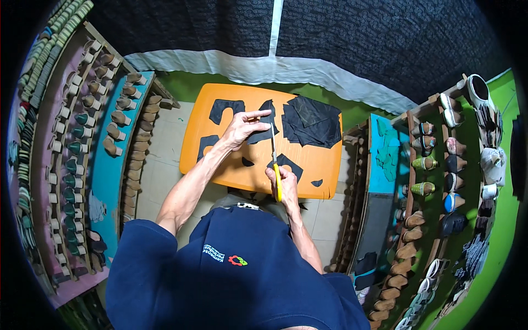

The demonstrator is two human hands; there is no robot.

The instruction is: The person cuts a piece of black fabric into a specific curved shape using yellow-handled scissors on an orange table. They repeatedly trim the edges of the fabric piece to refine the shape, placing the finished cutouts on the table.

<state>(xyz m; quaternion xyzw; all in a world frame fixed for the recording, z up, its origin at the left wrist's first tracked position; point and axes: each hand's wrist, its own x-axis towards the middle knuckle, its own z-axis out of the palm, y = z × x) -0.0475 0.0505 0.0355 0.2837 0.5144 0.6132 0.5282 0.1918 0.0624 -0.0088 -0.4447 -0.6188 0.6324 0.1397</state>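
Note:
My right hand (283,184) grips a pair of scissors (278,175) by its yellow handles, the blades pointing away from me over an orange table (220,179). My left hand (242,131) is closed on a piece of thin black material (267,106), its index finger and thumb reaching along it. The scissor tips lie beside the edge of that piece. To its right is a pile of black sheets (312,122). A curved black cut-out (224,108) lies at the far left, and another black piece (290,163) is close to my right hand.
Small black scraps (248,162) lie on the table. Racks of shoe lasts (118,118) stand left, and shelves of shoes and lasts (421,190) right. A blue-topped stand (383,146) holds green scraps. A dark curtain (352,38) hangs behind the table.

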